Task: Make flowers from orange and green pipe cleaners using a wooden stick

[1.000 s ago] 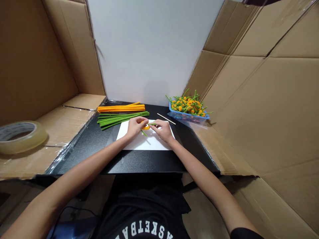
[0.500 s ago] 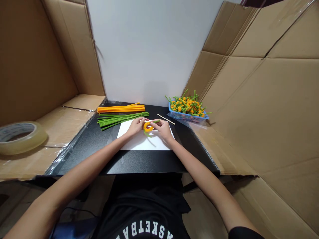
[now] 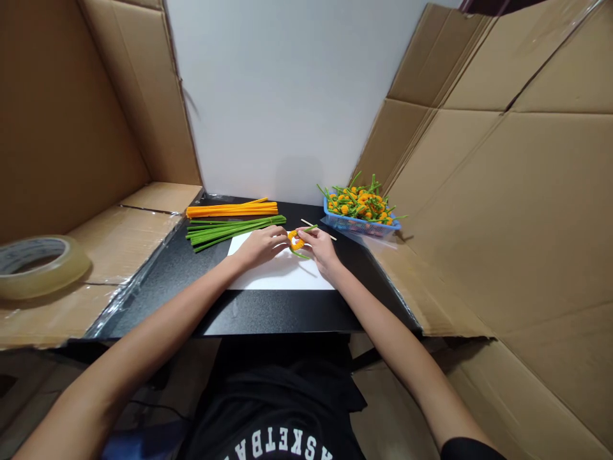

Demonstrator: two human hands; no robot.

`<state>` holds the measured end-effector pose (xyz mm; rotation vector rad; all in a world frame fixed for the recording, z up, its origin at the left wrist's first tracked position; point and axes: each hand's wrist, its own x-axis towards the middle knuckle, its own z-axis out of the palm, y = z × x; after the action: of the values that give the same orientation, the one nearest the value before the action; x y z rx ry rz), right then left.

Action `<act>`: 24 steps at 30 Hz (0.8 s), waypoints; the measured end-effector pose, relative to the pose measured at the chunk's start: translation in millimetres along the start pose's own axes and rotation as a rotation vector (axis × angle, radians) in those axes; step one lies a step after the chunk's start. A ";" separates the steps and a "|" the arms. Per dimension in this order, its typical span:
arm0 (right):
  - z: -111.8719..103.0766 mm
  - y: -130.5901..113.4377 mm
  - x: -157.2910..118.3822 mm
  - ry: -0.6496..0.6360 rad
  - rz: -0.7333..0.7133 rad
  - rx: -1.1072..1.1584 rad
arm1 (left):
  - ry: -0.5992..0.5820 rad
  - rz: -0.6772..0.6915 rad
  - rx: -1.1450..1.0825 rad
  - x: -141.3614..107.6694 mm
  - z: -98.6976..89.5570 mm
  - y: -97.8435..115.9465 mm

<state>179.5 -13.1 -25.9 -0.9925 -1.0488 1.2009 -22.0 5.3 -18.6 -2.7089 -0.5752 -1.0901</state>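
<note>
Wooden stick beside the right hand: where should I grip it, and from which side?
Pinch the thin wooden stick at its far end, from above, with the right hand. It lies flat on the black tabletop, and that end sits clear, while the rest passes the green stem and the knuckles beside the orange pipe-cleaner coil.

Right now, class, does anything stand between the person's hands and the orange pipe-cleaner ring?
Nothing visible does: the left hand and right hand both reach the orange pipe-cleaner ring directly, above the white paper sheet.
</note>
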 end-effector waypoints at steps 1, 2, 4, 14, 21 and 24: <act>0.6 -0.1 -0.5 -0.007 0.002 0.006 | -0.003 0.010 0.008 -0.1 -0.3 -0.1; 1.2 -0.2 -1.0 -0.013 0.002 0.012 | -0.008 0.019 0.013 -0.3 -0.8 -0.1; 2.1 -0.4 -1.5 -0.018 -0.004 0.009 | -0.017 0.034 0.021 -0.4 -2.1 0.2; 2.8 1.3 -0.7 -0.008 -0.012 -0.041 | -0.171 -0.058 -0.064 1.0 -3.0 1.4; 3.5 1.7 0.1 -0.012 -0.013 -0.056 | -0.140 -0.104 -0.130 0.8 -3.2 2.2; 3.0 3.0 1.2 0.001 0.008 -0.023 | -0.177 -0.063 -0.103 0.0 -3.6 2.1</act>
<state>176.0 -11.5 -28.1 -1.0159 -1.0605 1.1968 -23.3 2.4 -16.0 -2.9158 -0.6530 -0.9230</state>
